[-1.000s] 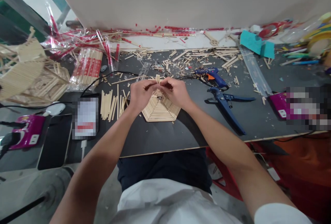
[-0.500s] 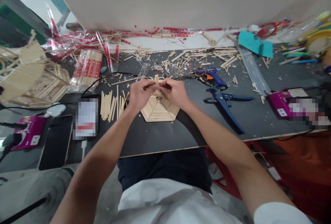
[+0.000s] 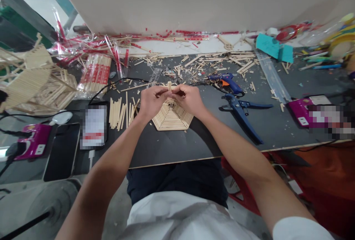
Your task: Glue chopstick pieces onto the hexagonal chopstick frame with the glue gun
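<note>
My left hand [image 3: 152, 101] and my right hand [image 3: 188, 98] meet at the far side of a hexagonal piece built of wooden sticks [image 3: 172, 121], which lies on the dark table. Both hands are closed, thumbs and fingers pinching a short upright wooden stick [image 3: 169, 84] between them. Whether it is one stick or a few side by side, I cannot tell. Rings of sticks narrow toward a small opening in the hexagon's middle. My fingers and hands cover its far part. Loose cut sticks [image 3: 118, 112] lie left of my left hand.
Right of my hands are a blue glue gun [image 3: 226, 81] and a blue cutter [image 3: 244, 118]. Stick scraps [image 3: 199, 62] litter the back. At left stand wrapped chopsticks [image 3: 95, 71], a larger stick model [image 3: 36, 81], two phones [image 3: 61, 151] and a purple power socket [image 3: 34, 142].
The whole view has shifted very slightly, with things at left a little further right. Both hands keep their pinch on the wooden stick; the hexagonal piece stays in place.
</note>
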Available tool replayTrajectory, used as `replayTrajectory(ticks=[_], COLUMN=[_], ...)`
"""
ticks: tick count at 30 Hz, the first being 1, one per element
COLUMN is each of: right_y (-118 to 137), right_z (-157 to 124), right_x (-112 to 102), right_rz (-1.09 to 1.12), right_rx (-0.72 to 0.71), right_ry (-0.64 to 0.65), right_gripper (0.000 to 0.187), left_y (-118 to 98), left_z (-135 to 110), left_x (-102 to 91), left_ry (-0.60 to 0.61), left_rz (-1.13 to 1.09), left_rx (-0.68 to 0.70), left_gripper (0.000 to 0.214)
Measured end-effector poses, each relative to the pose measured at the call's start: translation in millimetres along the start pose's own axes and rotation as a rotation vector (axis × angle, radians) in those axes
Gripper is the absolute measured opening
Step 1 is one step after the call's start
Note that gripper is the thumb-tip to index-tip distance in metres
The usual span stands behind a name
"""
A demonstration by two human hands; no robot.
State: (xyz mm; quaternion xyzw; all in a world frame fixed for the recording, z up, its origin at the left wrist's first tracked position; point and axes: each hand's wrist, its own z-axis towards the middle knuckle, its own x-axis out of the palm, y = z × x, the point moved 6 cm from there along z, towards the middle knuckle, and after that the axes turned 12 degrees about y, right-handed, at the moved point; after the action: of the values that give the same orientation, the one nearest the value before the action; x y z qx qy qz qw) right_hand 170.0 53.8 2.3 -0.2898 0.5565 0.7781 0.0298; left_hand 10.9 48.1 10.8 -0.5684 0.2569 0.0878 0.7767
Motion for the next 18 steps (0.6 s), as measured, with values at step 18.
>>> replayTrajectory(ticks=[18], right_y=[30.2], right_z=[-3.7], right_x=[-17.4], right_rz=[-0.035], right_rx=[-0.075], right_ry=[-0.101], right_gripper=[0.03], left_y=[-14.5], left_z=[-0.3], left_x=[1.7], left_ry=[0.012], left_rz=[0.188], left_rx=[0.102], left_gripper=[0.018])
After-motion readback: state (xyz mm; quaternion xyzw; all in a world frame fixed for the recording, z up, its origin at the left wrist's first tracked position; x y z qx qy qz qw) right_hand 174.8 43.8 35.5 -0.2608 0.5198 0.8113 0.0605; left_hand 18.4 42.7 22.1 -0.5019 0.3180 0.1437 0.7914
